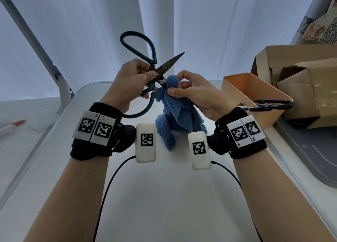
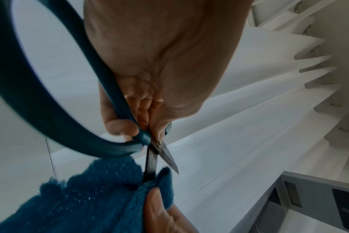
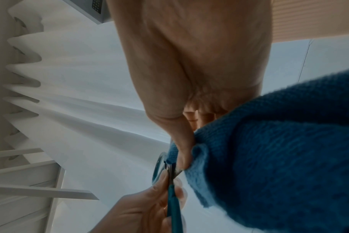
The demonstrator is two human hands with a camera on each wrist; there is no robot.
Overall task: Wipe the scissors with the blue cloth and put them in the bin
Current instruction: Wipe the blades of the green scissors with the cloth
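Observation:
My left hand (image 1: 145,77) grips the teal-handled scissors (image 1: 164,68) at the pivot, above the table, with the blades spread apart. One blade points up and to the right; the other runs down into the blue cloth (image 1: 171,99). My right hand (image 1: 175,88) pinches the cloth around that lower blade, and the rest of the cloth hangs down to the table. In the left wrist view the dark blade (image 2: 150,164) disappears into the cloth (image 2: 94,193). In the right wrist view my thumb presses the cloth (image 3: 269,149) against the scissors (image 3: 172,195).
An orange ribbed bin (image 1: 255,95) stands at the right on the white table (image 1: 164,196), with dark-handled scissors (image 1: 271,104) resting over its rim. Cardboard boxes (image 1: 300,81) sit behind it. A pen (image 1: 12,125) lies far left. White curtains hang behind.

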